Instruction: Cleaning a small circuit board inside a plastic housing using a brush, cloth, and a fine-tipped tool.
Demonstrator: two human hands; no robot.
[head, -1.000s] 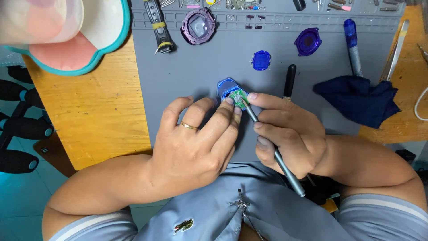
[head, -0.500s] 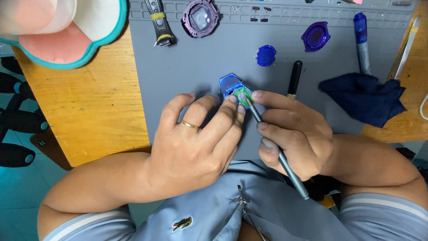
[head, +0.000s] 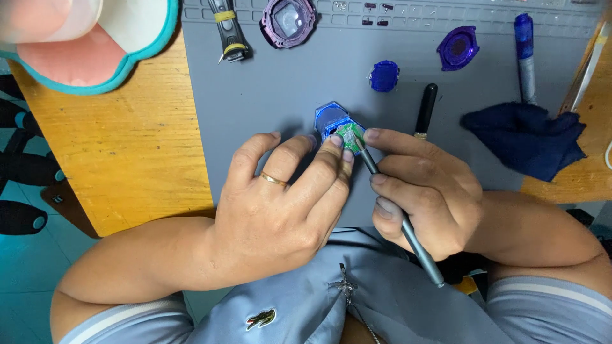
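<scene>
A small blue watch module (head: 333,120) with a green circuit board (head: 349,136) lies on the grey work mat (head: 268,95). My left hand (head: 280,197), a ring on one finger, steadies the module with its fingertips. In my right hand (head: 424,191) is a thin dark tool (head: 408,232), its tip pressed on the green board.
On the mat lie a purple watch case (head: 288,20), a blue round part (head: 384,75), a purple cover (head: 458,48), a black pen-like tool (head: 425,109), a blue-capped tool (head: 525,54) and a dark blue cloth (head: 529,137). A teal-rimmed lamp (head: 83,44) hangs over the wooden table (head: 127,159).
Hands and module keep the same grip. The camera view has shifted a little, so the mat items sit higher in the picture.
</scene>
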